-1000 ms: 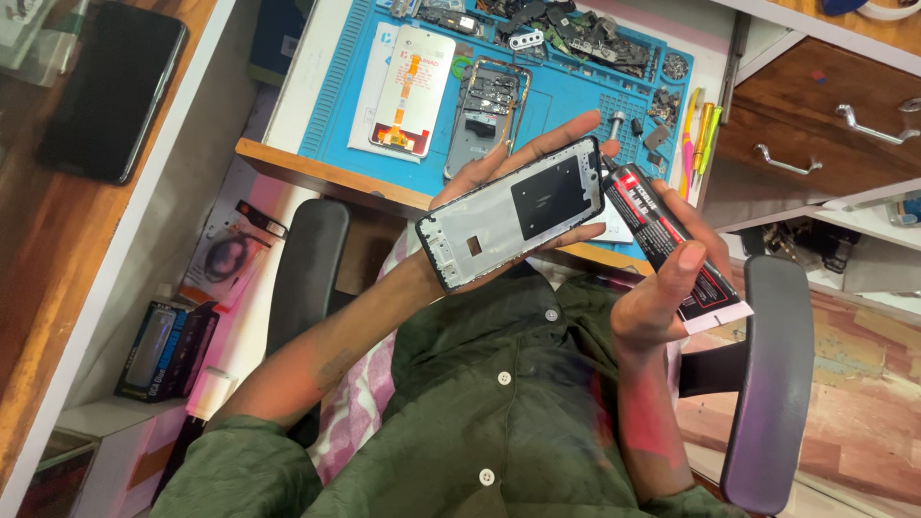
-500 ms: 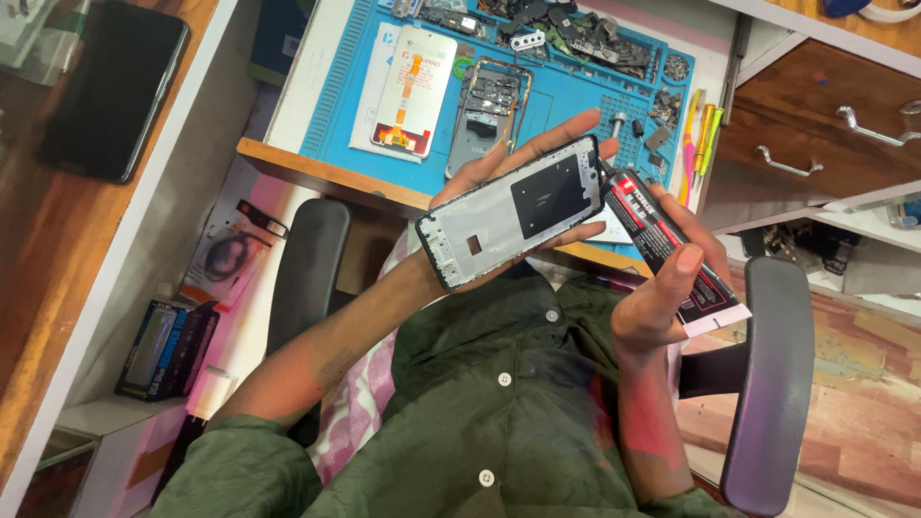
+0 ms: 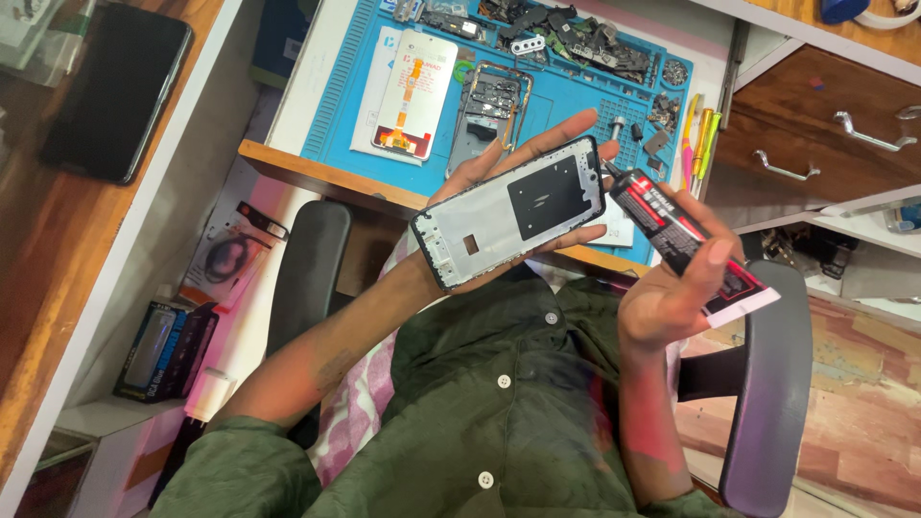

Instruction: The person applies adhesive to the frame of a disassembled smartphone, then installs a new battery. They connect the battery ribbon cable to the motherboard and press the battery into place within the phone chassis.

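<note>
Above the person's green buttoned shirt, a blue silicone repair mat lies on the white desk; its top compartments hold loose dark phone parts. Just below the mat's near edge, the left hand lies flat and open under a white-edged phone frame with a black inner plate. Right of the frame, the right hand grips a black-and-red glue tube, its nozzle touching the frame's corner.
</note>
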